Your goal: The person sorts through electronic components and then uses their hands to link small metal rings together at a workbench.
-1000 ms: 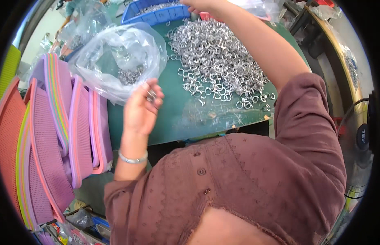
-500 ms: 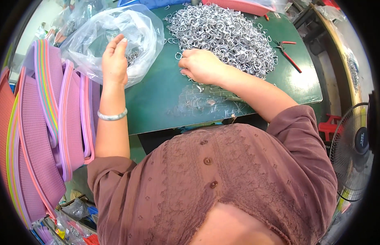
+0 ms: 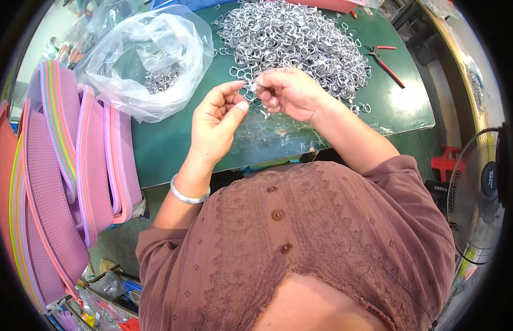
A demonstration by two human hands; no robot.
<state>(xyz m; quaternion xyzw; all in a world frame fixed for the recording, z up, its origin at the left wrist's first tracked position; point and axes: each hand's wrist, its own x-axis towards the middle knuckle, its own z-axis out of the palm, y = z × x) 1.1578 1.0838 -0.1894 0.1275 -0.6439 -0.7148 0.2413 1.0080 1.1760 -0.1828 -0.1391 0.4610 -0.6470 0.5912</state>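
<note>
A heap of small silver metal rings [image 3: 295, 47], some with flat tabs, covers the far middle of the table. My right hand [image 3: 292, 91] is at the heap's near edge, its thumb and forefinger pinched on one metal ring [image 3: 252, 86]. Close to its left is my left hand [image 3: 218, 118], fingers bent and the thumb apart from them, with nothing visible between. The fingertips of both hands almost meet around that ring. At the far left, a clear plastic bag [image 3: 193, 47] lies with its mouth spread, and a small pile of metal pieces [image 3: 161, 80] shows inside.
Red-handled pliers [image 3: 389, 71] lie on the green table [image 3: 400, 113] right of the heap. Stacked pink and purple baskets [image 3: 57, 182] stand along the left side. A fan [image 3: 477, 193] and a red stool [image 3: 447, 161] are at the right.
My left hand has moved from over the plastic bag rightward and nearer, up to my right hand. The right hand has turned and lifted a ring off the table.
</note>
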